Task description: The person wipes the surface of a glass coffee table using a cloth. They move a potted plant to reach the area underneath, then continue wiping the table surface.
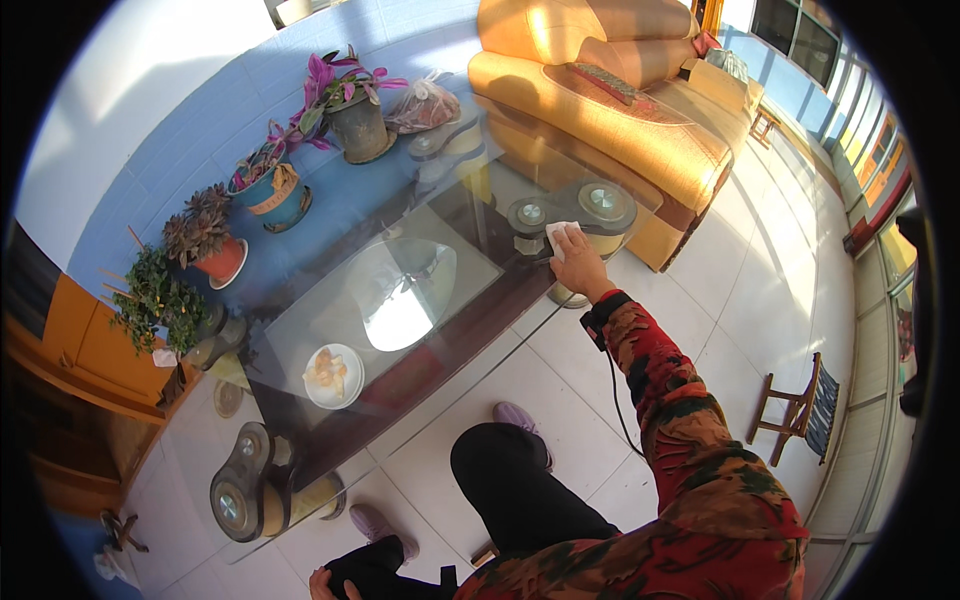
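My right hand [580, 264] presses a folded white cloth or tissue [561, 238] onto the top of a glass coffee table [480, 360]. It is near the right end, beside a dark leg bracket with round metal caps [602, 199]. My left hand [321, 583] is partly cut off at the lower edge. It rests on my left knee with nothing seen in it. Toward the table's left part, a white plate [330, 399] holds several pale food pieces [327, 373]. A bright reflection covers the middle of the glass.
Along the blue wall are potted plants: a purple-leaved one in a grey pot [357, 127], a blue pot [279, 196], a red pot [219, 262] and a leafy green plant [161, 292]. A plastic bag [426, 103], tan sofa [600, 105] and folding stool [799, 409] are also around.
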Available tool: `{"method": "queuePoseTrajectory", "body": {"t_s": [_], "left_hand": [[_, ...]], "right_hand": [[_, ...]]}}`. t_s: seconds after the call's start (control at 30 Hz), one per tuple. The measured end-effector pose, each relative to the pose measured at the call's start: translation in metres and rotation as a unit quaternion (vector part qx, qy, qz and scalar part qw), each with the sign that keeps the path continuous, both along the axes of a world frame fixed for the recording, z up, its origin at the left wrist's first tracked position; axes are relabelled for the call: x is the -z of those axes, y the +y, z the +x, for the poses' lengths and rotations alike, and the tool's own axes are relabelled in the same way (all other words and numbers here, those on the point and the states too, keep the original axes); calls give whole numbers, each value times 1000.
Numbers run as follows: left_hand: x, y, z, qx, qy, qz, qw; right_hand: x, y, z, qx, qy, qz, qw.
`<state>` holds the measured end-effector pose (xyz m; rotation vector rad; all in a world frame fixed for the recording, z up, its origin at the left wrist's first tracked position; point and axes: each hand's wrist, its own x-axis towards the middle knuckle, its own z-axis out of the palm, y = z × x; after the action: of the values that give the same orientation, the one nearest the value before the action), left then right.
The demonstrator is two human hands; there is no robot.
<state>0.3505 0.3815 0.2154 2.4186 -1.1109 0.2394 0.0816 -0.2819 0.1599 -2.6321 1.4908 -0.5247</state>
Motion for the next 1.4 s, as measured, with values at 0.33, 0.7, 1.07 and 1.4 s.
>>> {"method": "queuePoseTrajectory", "body": {"t_s": [0.33,0.7,1.07,1.4], "left_hand": [[-6,-31,2,10,20,13,1000],[0,-44,3,3,17,27,999],[3,-71,9,35,53,20,998],[0,-60,7,33,23,23,999]], "right_hand": [[-10,86,165,-303,36,61,950],[0,-72,2,46,2,40,998],[6,11,-4,-32,15,-3,999],[-14,128,81,-377,-55,43,924]]}}
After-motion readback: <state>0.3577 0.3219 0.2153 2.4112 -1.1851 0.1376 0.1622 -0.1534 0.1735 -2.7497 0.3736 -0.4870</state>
